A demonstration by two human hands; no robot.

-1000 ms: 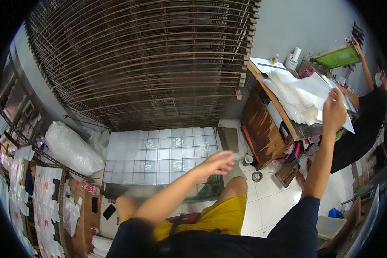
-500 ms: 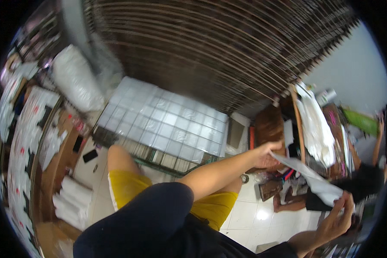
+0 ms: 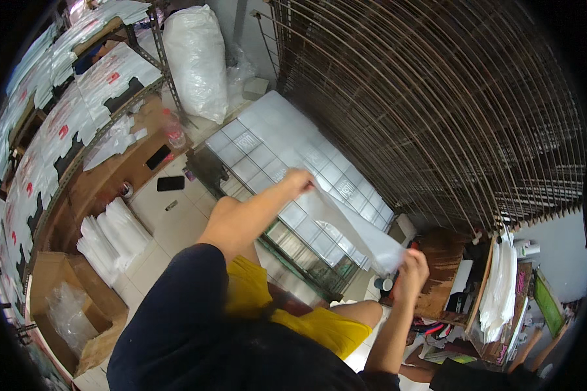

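Observation:
A thin white plastic sheet [image 3: 355, 221], bag-like in look, stretches between my two hands over the low rack. My left hand [image 3: 299, 182] pinches its upper left end. At the opposite end, near a dark cup [image 3: 383, 284], my right hand [image 3: 411, 270] is closed on the lower right corner. Beneath the sheet lies a layer of whitish pieces [image 3: 267, 140] under a wire grid on the green-edged rack [image 3: 287, 241]. Faint print shows on some pieces.
Tilted wire racks [image 3: 424, 98] fill the upper right. White bags [image 3: 499, 287] lie on a wooden stand at right, near another person's arms [image 3: 535, 348]. At left are shelves of printed bags [image 3: 65, 130], a cardboard box [image 3: 78, 306], white bundles [image 3: 114, 241] and a phone [image 3: 171, 184].
My view has turned left. Both hands have carried the white sheet from beside the stack of bags at right to above the rack, still holding its ends.

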